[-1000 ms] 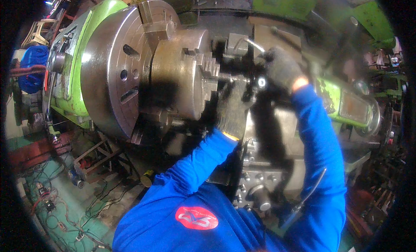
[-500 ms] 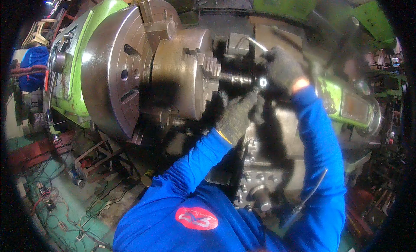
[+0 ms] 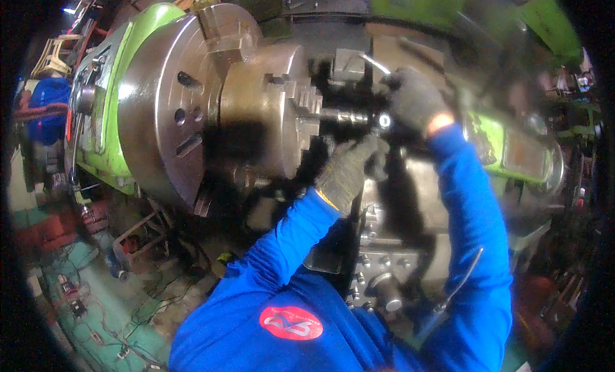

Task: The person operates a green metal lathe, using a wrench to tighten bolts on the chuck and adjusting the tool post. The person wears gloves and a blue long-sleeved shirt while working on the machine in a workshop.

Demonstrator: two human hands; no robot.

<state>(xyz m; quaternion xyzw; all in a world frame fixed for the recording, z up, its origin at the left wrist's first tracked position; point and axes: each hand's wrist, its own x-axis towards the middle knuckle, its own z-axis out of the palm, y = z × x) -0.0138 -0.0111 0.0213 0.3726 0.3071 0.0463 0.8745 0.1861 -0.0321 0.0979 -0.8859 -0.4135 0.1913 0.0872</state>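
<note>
Metal shaft [image 3: 346, 116] sticks out approx level from sm chuck [image 3: 256, 109], stepped jaws round its L end; sm chuck sits against lg chuck [image 3: 147, 109], so shaft is prob borne from one side w/ R end reachable. Gloved L hand [image 3: 346, 170] is just below bright ring [image 3: 384, 121] near shaft's R end, prob b/c that gives access from underneath; grip blurred, can't tell if pinching. Gloved R hand [image 3: 416, 103] is above & R of ring, curved tube [image 3: 375, 63] ending at its fingers; can't tell if grip holds it.
</note>
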